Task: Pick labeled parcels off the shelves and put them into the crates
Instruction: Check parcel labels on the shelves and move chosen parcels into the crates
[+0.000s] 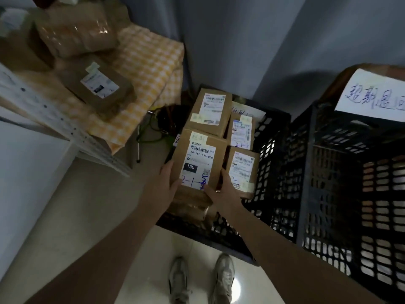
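Observation:
A brown cardboard parcel (198,150) with a white barcode label marked "150" is gripped at its near end by both hands, over the left side of a black slatted crate (271,154). My left hand (165,183) holds its left edge and my right hand (223,189) its right corner. Three other labeled parcels lie in the crate: one behind (210,111), one at the back right (241,132), one on the right (242,170). More brown parcels lie under the held one.
On the left, a metal shelf (43,110) carries a yellow checked cloth, a labeled box (99,88) and taped brown packages (76,34). On the right stands a second black crate (350,194) with a handwritten paper sign (372,95). Cables lie on the floor behind; my shoes show below.

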